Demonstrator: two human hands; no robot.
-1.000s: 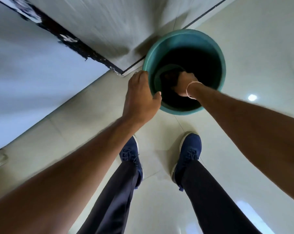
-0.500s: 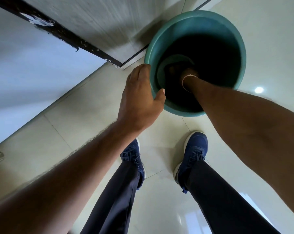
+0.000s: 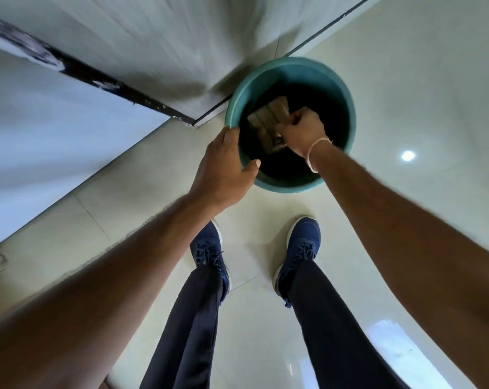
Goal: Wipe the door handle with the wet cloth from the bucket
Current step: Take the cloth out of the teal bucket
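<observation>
Your left hand [image 3: 223,169] grips the near-left rim of the round teal plastic bucket [image 3: 347,108]; inside the bucket, your right hand [image 3: 302,130] is closed around the striped brownish wet cloth [image 3: 268,116].

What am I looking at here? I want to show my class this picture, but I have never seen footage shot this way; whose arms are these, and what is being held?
There is no machine: a person wears a camera on the head, looking down at their own arms, legs and blue shoes. The wide lens bends the edges. On the tiled floor, beside a wall corner, stands a teal bucket, dark inside. The left hand grips the bucket's near rim, thumb inside. The right hand, with a thin band on its wrist, is closed on a brownish cloth at the bucket's mouth. No door handle is in view, so the wiping has not begun.
</observation>
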